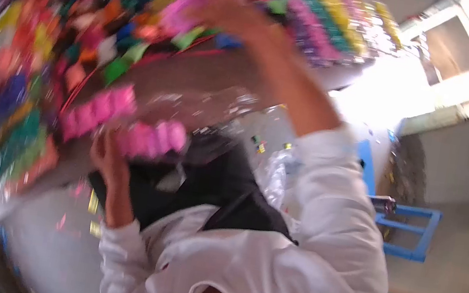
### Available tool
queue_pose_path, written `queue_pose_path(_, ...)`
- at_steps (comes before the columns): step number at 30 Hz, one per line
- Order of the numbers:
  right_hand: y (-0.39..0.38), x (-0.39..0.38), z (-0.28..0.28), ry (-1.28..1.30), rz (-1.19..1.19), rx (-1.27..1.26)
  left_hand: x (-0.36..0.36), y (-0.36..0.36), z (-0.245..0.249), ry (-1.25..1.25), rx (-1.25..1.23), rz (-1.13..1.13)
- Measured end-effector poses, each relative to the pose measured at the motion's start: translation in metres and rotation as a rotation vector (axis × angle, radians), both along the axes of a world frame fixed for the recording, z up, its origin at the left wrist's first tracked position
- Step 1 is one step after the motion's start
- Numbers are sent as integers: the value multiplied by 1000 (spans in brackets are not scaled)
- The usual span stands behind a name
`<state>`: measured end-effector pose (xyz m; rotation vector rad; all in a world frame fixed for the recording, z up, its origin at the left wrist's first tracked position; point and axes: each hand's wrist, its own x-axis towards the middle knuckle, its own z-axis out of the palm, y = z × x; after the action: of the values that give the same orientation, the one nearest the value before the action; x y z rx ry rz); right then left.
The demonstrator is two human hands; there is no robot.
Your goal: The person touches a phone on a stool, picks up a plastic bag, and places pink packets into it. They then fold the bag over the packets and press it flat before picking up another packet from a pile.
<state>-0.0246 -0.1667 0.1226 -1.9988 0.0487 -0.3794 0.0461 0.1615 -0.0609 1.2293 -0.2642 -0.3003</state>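
My left hand [109, 160] is low over the near edge of the table, its fingers closed at the end of a bright pink strip [153, 138] of puffy, scalloped pieces above my lap. A second pink strip [102, 112] lies just beyond those fingers, along the table edge. Smeared by motion, my right hand [225, 9] reaches out over a pile of small coloured pieces [98, 17]. At its fingertips shows a pink-violet piece [182, 12], also blurred; I cannot tell whether the hand grips it.
Clear-wrapped bundles in coloured rows [322, 19] lie at the table's far right, with more bundles [16, 130] at the left. A red cord runs along the pile's near side. A clear plastic bottle [279, 175] and a blue frame [411, 233] stand right of my lap.
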Motion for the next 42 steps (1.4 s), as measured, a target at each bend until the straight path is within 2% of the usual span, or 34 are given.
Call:
queue_pose_path(1, -1, -22, 22, -62, -101, 74, -12, -4, 30, -146, 84, -9)
queue_pose_path(2, 32, -50, 50, 2, -425, -110, -17, -5, 35, -147, 65, -1)
queue_pose_path(3, 41, -67, 57, -165, -225, 91, -16, -6, 37, -153, 31, -9)
queue_pose_path(5, 74, -108, 62, -86, -396, -53, -12, -9, 32, -131, -29, -29)
queue_pose_path(7, 108, -131, 58, -1, -271, -22, -12, -13, 29, -108, -73, -47)
queue_pose_path(9, 131, -140, 36, 20, -336, -184, -14, -14, 30, -84, -87, -59)
queue_pose_path(13, 156, -137, -13, 221, -439, -359, -17, -11, 43, -188, 9, -56)
queue_pose_path(15, 164, -130, -32, 281, -488, -497, -17, -12, 40, -155, -31, -61)
queue_pose_path(19, 143, -111, -58, 297, -555, -692, -15, -11, 36, -111, -99, -80)
queue_pose_path(24, 115, -83, -55, 261, -482, -757, -12, -28, 26, 37, -129, 55)
queue_pose_path(26, 104, -73, -40, 303, -437, -746, -21, -44, 41, 110, -128, 76)
queue_pose_path(30, 87, -68, -26, 474, -398, -801, -25, -46, 42, -51, -5, -29)
queue_pose_path(32, 89, -70, -24, 605, -376, -778, -27, -45, 45, -101, -43, -43)
queue_pose_path(35, 91, -76, -37, 555, -333, -728, -29, -44, 43, -154, -17, -32)
queue_pose_path(38, 99, -91, -36, 367, -278, -711, -29, -43, 40, -195, 17, -27)
queue_pose_path(42, 99, -103, -25, 433, -190, -580, -29, -44, 39, -182, 24, -29)
